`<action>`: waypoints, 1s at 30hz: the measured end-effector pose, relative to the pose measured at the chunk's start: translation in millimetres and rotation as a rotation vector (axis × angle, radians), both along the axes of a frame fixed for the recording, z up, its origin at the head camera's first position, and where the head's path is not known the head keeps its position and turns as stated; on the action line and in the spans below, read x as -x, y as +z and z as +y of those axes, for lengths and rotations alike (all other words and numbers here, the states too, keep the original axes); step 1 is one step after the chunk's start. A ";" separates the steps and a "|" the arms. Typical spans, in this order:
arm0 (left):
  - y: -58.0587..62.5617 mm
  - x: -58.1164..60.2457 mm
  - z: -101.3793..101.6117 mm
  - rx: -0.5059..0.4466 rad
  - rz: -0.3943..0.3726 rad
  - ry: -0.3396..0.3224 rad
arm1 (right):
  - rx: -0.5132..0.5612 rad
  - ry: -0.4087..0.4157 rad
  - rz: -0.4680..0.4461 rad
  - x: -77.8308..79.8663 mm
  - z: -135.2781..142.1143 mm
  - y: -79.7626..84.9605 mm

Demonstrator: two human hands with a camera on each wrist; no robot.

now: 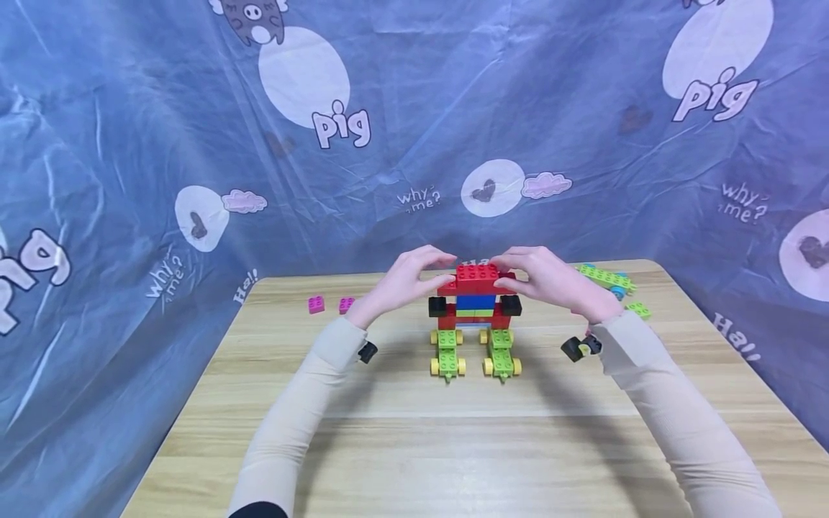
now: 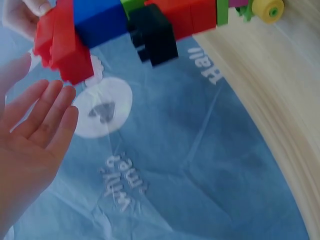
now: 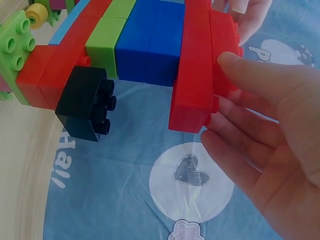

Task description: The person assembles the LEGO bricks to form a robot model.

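Note:
A toy figure built of big blocks stands upright on the table, with a red brick [image 1: 477, 275] across its top. Blue bricks [image 1: 476, 303] form its middle, and black bricks [image 1: 437, 307] jut out at both sides. Two green wheeled bases [image 1: 447, 363] with yellow wheels carry it. My right hand [image 1: 550, 277] pinches the top red brick, its thumb on the near face and its fingers behind, as the right wrist view shows. At the other end my left hand [image 2: 32, 137] has extended fingers, just short of the red bricks [image 2: 65, 45].
Two pink bricks [image 1: 316, 305] lie at the table's left. A green wheeled base [image 1: 605, 278] with blue wheels and a green brick [image 1: 639, 309] lie at the right, partly behind my right forearm. Blue printed cloth [image 1: 414, 144] surrounds the wooden table [image 1: 414, 460].

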State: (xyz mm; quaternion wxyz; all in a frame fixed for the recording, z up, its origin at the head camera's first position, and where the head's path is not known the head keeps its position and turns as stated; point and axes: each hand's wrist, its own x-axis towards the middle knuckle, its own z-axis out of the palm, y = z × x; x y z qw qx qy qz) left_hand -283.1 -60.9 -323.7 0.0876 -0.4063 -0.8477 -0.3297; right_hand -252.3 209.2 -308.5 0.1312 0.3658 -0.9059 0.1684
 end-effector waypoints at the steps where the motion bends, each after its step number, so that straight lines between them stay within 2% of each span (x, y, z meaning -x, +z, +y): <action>1: 0.3 0.6 -3.7 -0.007 0.004 0.004 | 0.002 0.006 0.002 0.2 0.0 0.0; 8: -0.5 4.7 -35.6 -0.034 0.033 0.076 | 0.004 0.026 0.027 0.8 -0.1 -0.4; 15: -14.3 13.8 -75.5 -0.002 0.053 0.170 | 0.007 0.037 0.034 1.4 -0.7 -1.5; 20: -28.8 19.3 -103.4 0.074 0.048 0.243 | 0.000 0.041 0.032 0.7 -0.8 -0.9; 30: -66.8 26.6 -138.1 0.260 -0.064 0.322 | -0.011 0.039 0.059 -0.1 -0.8 -0.5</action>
